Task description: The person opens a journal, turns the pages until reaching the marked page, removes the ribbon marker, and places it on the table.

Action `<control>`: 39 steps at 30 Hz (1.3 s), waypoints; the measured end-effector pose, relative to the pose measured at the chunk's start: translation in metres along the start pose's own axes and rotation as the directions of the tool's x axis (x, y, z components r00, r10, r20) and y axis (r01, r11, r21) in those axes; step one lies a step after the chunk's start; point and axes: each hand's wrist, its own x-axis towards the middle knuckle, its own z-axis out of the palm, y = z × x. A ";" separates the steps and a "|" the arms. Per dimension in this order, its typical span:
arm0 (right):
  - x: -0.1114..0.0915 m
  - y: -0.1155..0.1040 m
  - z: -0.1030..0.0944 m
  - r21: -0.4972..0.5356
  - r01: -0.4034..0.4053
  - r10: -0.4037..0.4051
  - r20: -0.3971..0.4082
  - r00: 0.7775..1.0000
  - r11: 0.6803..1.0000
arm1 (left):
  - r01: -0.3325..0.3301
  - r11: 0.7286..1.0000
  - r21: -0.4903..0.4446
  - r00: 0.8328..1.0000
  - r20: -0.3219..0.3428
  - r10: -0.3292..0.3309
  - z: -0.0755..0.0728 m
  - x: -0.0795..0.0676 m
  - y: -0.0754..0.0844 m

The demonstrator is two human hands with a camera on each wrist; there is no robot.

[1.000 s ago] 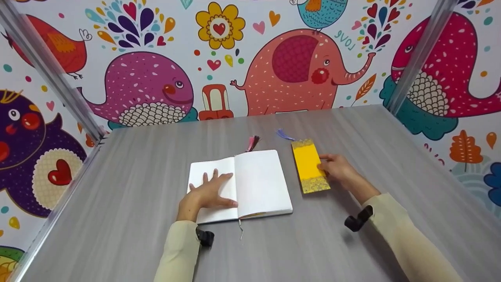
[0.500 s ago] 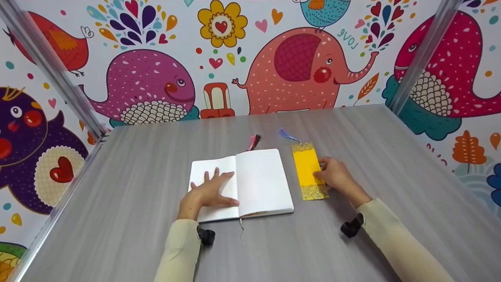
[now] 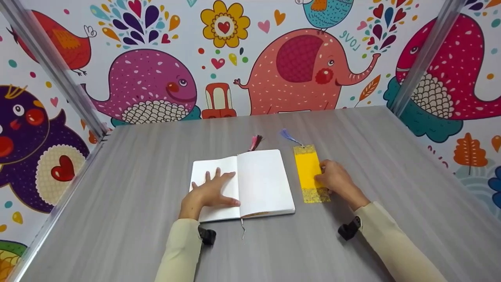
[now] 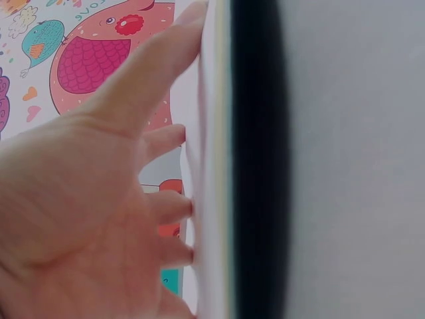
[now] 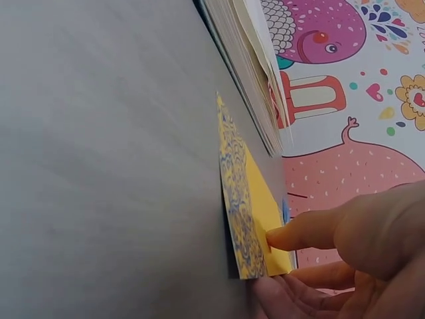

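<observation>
Nearest, a string (image 3: pixel 243 228) pokes out of the open book (image 3: pixel 266 184). The left hand (image 3: pixel 209 192) lies on top, fingers spread. Just right of the book, the right hand (image 3: pixel 337 178) pinches the card (image 3: pixel 307 168). A pink tassel (image 3: pixel 255 142) pokes out behind. Longways, the card points away, slightly left, blue tassel (image 3: pixel 290 136) farthest.

Yellow rectangular card bookmark (image 3: pixel 307 169) is looking smooth; white open paper book (image 3: pixel 266 184) is looking matt; silvery straight metal post (image 3: pixel 56 72) is shining
</observation>
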 end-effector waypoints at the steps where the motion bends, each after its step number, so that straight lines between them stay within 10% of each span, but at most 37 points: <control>1: 0.000 0.000 -0.001 -0.008 -0.001 0.001 -0.002 1.000 1.000 | -0.001 1.000 -0.001 1.000 0.001 0.001 0.000 0.000 0.000; 14: -0.002 -0.006 -0.002 -0.089 0.001 -0.002 -0.007 1.000 0.996 | 0.001 1.000 0.010 1.000 0.006 -0.001 -0.002 0.000 -0.001; 27: -0.025 -0.032 -0.001 -0.096 0.159 -0.167 -0.085 0.982 0.983 | 0.010 1.000 -0.002 1.000 0.016 -0.010 0.002 0.001 -0.001; 32: -0.048 -0.060 0.002 0.027 0.383 -0.378 -0.113 0.919 0.923 | 0.005 1.000 -0.005 1.000 0.016 -0.005 0.002 0.001 -0.001; 39: -0.074 -0.081 0.018 -0.107 0.632 -0.635 0.014 0.773 0.767 | 0.021 1.000 0.002 1.000 0.019 -0.021 0.002 0.002 0.000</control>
